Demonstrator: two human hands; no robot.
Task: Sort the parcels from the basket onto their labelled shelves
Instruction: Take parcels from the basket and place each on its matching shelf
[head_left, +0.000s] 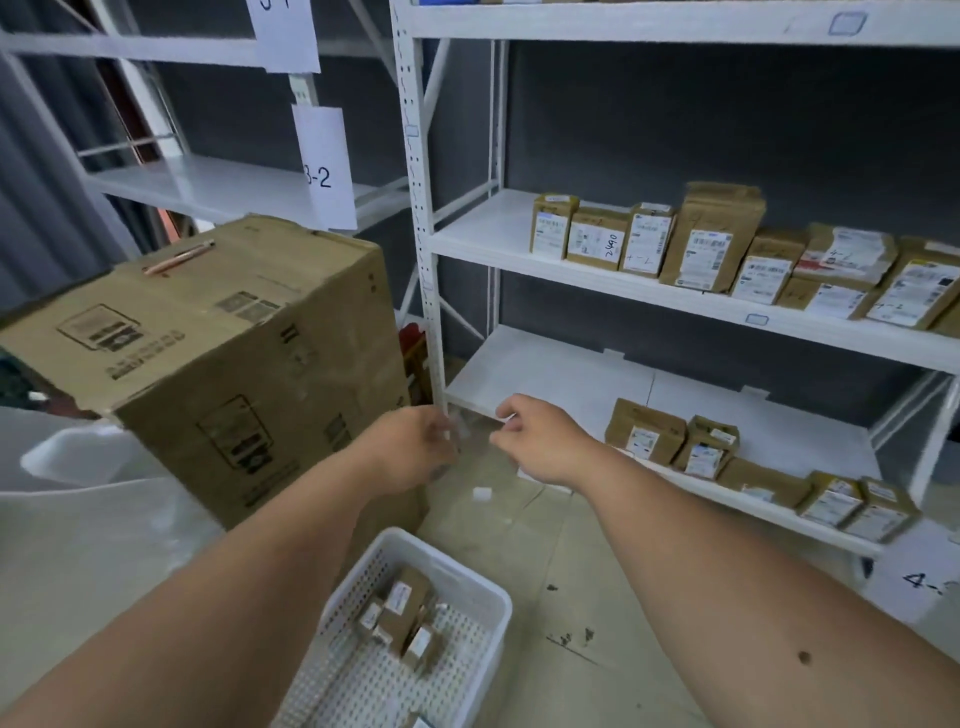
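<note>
While both hands meet above the basket (488, 597), their curled fingers pinch something small, clear and blurred.

Left hand (415, 447) and right hand (535, 441) hover beyond the basket; brown parcels (402, 616) lie inside it, a cardboard box (208, 353) stands left of it, and the parcel-lined shelves (675, 306) stand beyond it, to the right.

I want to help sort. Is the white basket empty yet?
Not empty. The white basket on the floor still has a few small brown parcels lying in it, bunched near its middle.
</note>
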